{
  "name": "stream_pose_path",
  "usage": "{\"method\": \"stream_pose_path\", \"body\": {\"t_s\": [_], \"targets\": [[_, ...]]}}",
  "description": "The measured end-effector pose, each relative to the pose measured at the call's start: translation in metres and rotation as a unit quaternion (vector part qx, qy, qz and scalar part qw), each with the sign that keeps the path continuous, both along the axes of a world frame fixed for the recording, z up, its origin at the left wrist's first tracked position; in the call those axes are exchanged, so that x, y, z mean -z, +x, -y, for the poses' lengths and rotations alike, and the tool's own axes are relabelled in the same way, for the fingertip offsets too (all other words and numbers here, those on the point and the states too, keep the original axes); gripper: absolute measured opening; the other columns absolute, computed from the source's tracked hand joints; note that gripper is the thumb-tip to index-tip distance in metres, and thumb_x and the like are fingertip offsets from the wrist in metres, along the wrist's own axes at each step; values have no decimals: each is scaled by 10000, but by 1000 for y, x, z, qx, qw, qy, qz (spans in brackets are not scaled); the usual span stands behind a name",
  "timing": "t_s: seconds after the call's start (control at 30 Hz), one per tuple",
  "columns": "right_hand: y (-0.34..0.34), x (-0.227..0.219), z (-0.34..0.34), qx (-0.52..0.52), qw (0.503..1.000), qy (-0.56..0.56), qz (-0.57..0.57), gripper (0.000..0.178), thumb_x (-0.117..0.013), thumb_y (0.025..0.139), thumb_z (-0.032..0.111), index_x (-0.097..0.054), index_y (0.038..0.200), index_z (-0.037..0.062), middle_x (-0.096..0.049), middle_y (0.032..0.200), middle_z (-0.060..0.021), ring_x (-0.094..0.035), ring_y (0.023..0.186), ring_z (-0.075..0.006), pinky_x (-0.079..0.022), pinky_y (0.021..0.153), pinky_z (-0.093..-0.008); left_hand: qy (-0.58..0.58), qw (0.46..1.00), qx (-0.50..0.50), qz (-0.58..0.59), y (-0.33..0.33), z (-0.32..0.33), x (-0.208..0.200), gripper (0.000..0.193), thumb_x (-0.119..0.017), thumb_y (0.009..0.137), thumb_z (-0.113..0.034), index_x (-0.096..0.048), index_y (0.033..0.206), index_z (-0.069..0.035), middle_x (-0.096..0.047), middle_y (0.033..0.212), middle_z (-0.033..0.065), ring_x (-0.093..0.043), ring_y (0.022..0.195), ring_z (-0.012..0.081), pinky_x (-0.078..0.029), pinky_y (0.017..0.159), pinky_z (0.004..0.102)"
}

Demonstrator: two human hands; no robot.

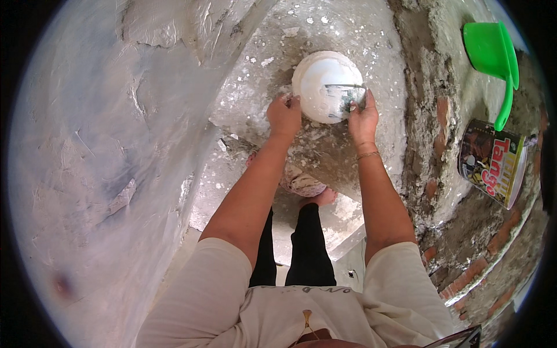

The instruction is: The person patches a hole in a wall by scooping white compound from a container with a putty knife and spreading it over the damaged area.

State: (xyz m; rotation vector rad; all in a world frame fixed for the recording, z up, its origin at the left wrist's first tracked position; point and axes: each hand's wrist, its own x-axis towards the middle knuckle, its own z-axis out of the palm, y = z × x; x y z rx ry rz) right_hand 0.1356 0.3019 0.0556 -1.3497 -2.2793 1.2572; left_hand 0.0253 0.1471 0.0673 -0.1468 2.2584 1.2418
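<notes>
A round white bowl (313, 74) with a pale, whitish inside rests on the speckled grey surface in front of me. My left hand (284, 118) is at its lower left rim, fingers curled and closed against the edge. On the right side, my right hand (364, 120) grips a flat rectangular scraper (341, 98) between thumb and fingers. The blade has a dark upper edge and grey-green smears, and it lies over the bowl's opening. Whether the blade touches what is inside, I cannot tell.
To the right, a green dipper (490, 52) and a dark printed tub (490, 159) stand beside rough masonry with exposed bricks (502, 238). A smooth grey plastered wall (104, 174) fills the left. My bare foot (325, 197) shows below, near white flakes and crumbs.
</notes>
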Motion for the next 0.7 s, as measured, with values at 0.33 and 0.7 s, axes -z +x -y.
{"method": "stream_pose_path", "body": {"t_s": [0.33,0.7], "targets": [[-31,-31,8,-8,999,-37,-8,491,-564,899,-14,-411,1357,-107,-540,1313,-255,-538,1217,-294,-399,1038,-327,99,989,-71,88,-7,2,-1,290,-740,821,-195,-689,976,46,-695,808,83,-602,697,128,-491,663,285],[-32,-26,30,-1,999,-38,31,489,-577,853,13,-451,1313,-97,-568,1236,-282,-562,1160,-367,-432,991,-385,127,980,-83,128,-7,2,-7,293,-772,801,-147,-661,962,71,-680,796,69,-599,643,106,-482,564,251]]}}
